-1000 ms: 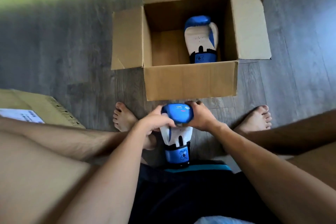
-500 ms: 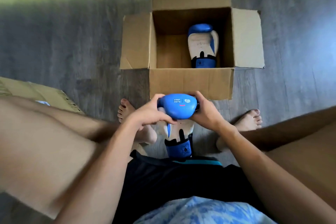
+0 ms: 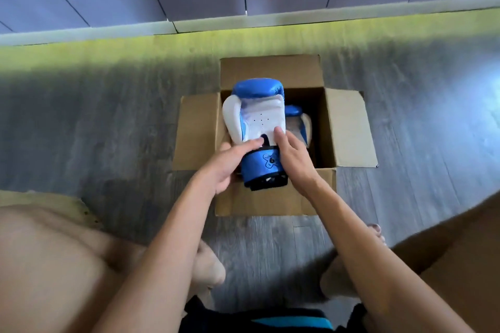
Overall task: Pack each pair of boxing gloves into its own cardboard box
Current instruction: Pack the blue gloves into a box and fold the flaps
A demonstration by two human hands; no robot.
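Our bare arms, legs and feet, seen from above

We see our left hand (image 3: 226, 163) and right hand (image 3: 293, 159) bare, no rings, watch or sleeves; both forearms are uncovered to the frame's edge. Nearer to us than the cardboard box (image 3: 273, 200), our legs are bare and so are our feet. Nearest of all, at the bottom edge, we wear dark shorts (image 3: 216, 319) with a turquoise band (image 3: 292, 323), perhaps a waistband, though the view there is cut off.
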